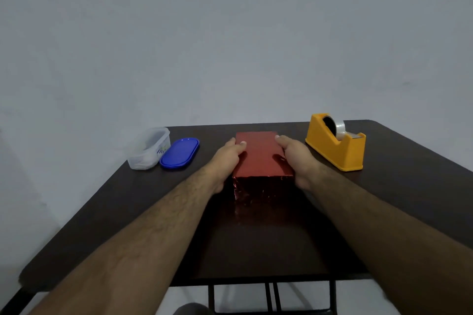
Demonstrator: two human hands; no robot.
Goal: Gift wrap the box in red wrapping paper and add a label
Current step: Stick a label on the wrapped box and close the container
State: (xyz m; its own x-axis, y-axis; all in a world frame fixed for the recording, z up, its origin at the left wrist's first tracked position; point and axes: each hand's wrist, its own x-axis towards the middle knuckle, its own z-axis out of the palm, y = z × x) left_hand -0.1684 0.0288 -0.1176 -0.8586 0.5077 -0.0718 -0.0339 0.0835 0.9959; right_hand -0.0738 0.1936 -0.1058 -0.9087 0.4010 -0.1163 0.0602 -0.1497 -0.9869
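So the wrapping part looks pretty much done here: the box (261, 158) is fully covered in shiny red paper on the top and on the near end, and it's sat flat near the middle of the dark table (256, 245), a bit toward the far edge. It's held from both sides, the left hand (227, 158) pressed along its left side with the thumb laid over the top edge, and the right hand (294, 156) cupped against its right side the same way, so both hands are wrapped loosely round the box rather than squeezing it hard, as far as can be judged. The near end face is crinkled, which suggests folds were tucked there, but no tape strips can actually be picked out on the foil. What's left, by the look of it, is the label: none can be seen on the top or the near face. The yellow tape dispenser (336, 142) is parked just to the right of the box, and a clear plastic tub (148, 148) with its blue lid (180, 153) lying beside it is off to the left. Something small might be in that tub (labels, maybe?) but it's too blurry to call. The far end, the underside and most of both long sides are hidden, so whether those seams are closed can't be told. Fingers on the far side of each hand are mostly hidden too.
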